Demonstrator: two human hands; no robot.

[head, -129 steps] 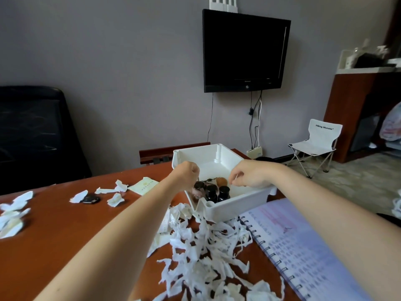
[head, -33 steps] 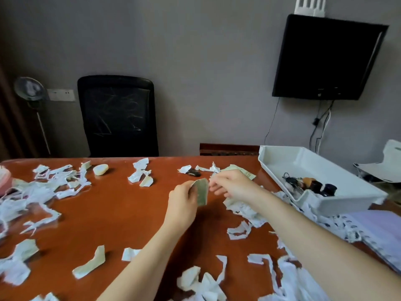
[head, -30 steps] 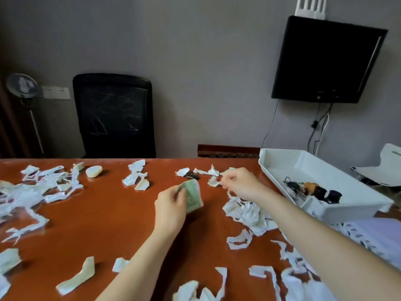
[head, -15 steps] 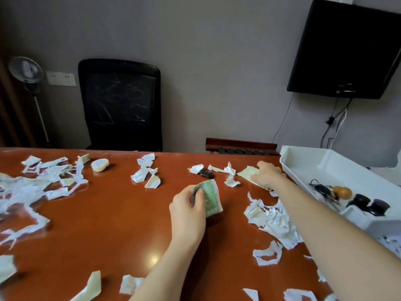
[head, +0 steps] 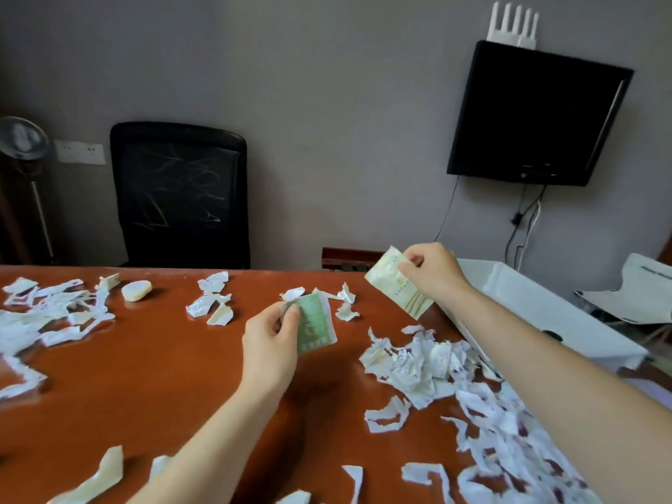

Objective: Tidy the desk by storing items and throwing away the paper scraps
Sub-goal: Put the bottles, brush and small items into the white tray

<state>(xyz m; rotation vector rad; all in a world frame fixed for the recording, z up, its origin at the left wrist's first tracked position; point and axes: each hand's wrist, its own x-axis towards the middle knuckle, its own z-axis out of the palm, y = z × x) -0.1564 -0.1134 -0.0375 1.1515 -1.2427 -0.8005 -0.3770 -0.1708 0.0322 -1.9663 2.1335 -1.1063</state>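
Note:
My left hand (head: 271,338) grips a green printed packet (head: 315,327) above the middle of the brown desk (head: 145,376). My right hand (head: 431,272) pinches a pale yellow-green sachet (head: 394,285) lifted off the desk, just left of the white storage tray (head: 538,307). White paper scraps lie all over: a heap (head: 418,361) below my right arm, a spread (head: 47,314) at the far left, small bits (head: 212,301) in the middle. My right forearm hides most of the tray's inside.
A small pale oval lump (head: 136,289) lies at the back left of the desk. A black office chair (head: 180,192) stands behind the desk, a wall screen (head: 534,114) hangs at the right, and a white folding chair (head: 640,289) stands beyond the tray.
My right hand has picked the pale sachet up off the desk and raised it beside the tray. My left hand still grips the green packet in about the same place.

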